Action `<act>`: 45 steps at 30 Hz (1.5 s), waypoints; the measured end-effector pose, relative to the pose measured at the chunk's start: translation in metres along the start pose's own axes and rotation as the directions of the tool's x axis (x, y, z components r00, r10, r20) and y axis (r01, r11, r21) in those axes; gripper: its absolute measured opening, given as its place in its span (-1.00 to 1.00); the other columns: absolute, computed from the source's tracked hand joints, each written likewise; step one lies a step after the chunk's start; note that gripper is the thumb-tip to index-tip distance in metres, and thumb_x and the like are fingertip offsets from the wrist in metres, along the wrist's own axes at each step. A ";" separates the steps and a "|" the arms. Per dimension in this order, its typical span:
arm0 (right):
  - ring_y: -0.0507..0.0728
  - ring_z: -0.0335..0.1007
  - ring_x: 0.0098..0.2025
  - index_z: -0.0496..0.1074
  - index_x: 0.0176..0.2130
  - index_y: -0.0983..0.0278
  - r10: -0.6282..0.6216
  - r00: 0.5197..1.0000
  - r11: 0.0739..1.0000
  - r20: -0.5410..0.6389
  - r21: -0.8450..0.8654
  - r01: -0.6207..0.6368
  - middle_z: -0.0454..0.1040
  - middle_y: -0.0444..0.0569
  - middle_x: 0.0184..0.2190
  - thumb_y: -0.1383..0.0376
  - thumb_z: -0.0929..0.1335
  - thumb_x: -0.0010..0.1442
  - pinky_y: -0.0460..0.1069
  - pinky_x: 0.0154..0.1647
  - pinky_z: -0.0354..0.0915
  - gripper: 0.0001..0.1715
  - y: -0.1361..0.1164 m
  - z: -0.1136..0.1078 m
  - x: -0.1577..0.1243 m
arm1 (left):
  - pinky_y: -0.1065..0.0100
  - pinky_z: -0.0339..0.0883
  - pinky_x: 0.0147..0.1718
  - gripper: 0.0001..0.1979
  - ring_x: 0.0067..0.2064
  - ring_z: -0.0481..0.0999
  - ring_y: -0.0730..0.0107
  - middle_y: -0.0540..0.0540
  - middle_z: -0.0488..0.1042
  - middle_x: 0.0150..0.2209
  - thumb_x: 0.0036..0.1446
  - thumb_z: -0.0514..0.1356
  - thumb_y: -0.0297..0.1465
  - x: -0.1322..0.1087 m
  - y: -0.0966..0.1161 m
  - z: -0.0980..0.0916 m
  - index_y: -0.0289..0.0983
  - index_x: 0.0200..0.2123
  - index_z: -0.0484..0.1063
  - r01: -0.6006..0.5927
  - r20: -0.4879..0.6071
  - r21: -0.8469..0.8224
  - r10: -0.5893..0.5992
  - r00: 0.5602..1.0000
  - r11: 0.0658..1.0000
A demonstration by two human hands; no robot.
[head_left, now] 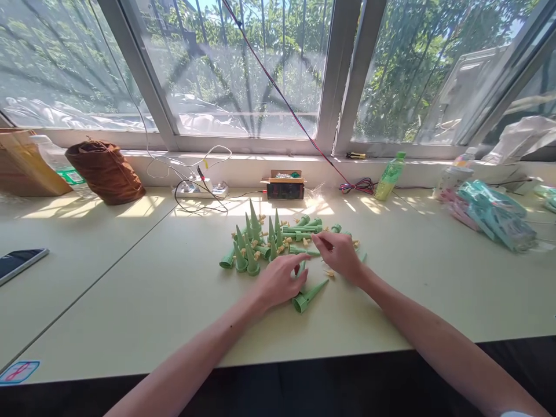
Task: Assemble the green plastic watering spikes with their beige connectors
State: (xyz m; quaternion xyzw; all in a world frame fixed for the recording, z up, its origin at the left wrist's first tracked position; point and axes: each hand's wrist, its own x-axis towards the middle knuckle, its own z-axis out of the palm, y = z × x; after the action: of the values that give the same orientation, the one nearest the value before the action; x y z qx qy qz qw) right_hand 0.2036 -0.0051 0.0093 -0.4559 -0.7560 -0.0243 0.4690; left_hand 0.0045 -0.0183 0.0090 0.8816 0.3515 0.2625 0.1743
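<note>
Green plant watering spikes (252, 263) with small beige valves lie and stand in a loose pile on the table. At the pile's front edge is my left hand (280, 281), its thumb and fingers curled round a green watering spike (302, 267) that is mostly hidden. My right hand (341, 253) is just beyond it to the right, thumb and fingertips pinched together; what they hold, if anything, is too small to make out. One spike (307, 297) lies on its side in front of my hands, pointing to the upper right. A loose beige valve (329, 273) is below my right hand.
Along the windowsill stand a brown cloth bag (105, 172), a power strip (200, 188) with cables, a small black box-like device (285, 190) and a green bottle (390, 176). Plastic packets (495, 214) lie at right, a phone (21, 263) at left. The table's front edge is close.
</note>
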 end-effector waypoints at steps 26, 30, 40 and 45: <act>-0.02 0.07 -0.61 0.30 -0.57 0.25 -0.538 0.789 0.837 0.298 0.075 0.542 0.31 -0.17 -0.65 0.26 0.31 0.27 -0.05 -0.51 -0.04 -0.62 -0.059 0.014 -0.031 | 0.49 0.16 -0.54 -0.80 -0.56 0.25 0.65 -0.05 0.40 -0.26 0.37 0.08 -0.41 0.000 -0.002 -0.001 -0.23 -0.10 0.51 -0.121 -0.546 0.085 0.148 0.824 0.989; -0.01 0.13 -0.57 0.34 -0.54 0.26 -0.554 0.766 0.819 0.325 0.048 0.572 0.38 -0.14 -0.58 0.33 0.28 0.30 -0.03 -0.49 -0.02 -0.63 -0.056 0.015 -0.029 | 0.50 0.15 -0.56 -0.83 -0.57 0.21 0.66 -0.06 0.41 -0.27 0.35 0.10 -0.44 -0.001 -0.003 -0.002 -0.24 -0.11 0.50 -0.135 -0.611 0.091 0.162 0.775 0.987; 0.02 0.18 -0.50 0.36 -0.47 0.25 -0.539 0.734 0.812 0.413 0.023 0.583 0.38 -0.13 -0.51 0.41 0.24 0.29 -0.03 -0.44 0.01 -0.71 -0.057 0.014 -0.031 | 0.51 0.17 -0.55 -0.85 -0.56 0.20 0.67 -0.03 0.40 -0.30 0.32 0.13 -0.49 -0.002 -0.003 -0.005 -0.25 -0.12 0.49 -0.142 -0.640 0.059 0.146 0.754 0.988; 0.03 0.20 -0.49 0.39 -0.41 0.27 -0.461 0.781 0.853 0.421 -0.033 0.521 0.40 -0.09 -0.48 0.43 0.25 0.27 -0.02 -0.44 -0.02 -0.76 -0.052 0.017 -0.030 | 0.51 0.18 -0.56 -0.86 -0.55 0.21 0.66 -0.03 0.40 -0.31 0.32 0.13 -0.49 -0.003 0.000 -0.006 -0.25 -0.14 0.48 -0.138 -0.639 0.033 0.127 0.759 0.990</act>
State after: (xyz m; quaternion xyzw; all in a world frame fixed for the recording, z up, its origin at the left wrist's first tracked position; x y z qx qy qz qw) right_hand 0.1592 -0.0479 -0.0016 -0.2712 -0.9238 -0.1085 0.2476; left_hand -0.0013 -0.0198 0.0128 0.7609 0.3243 0.5611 0.0324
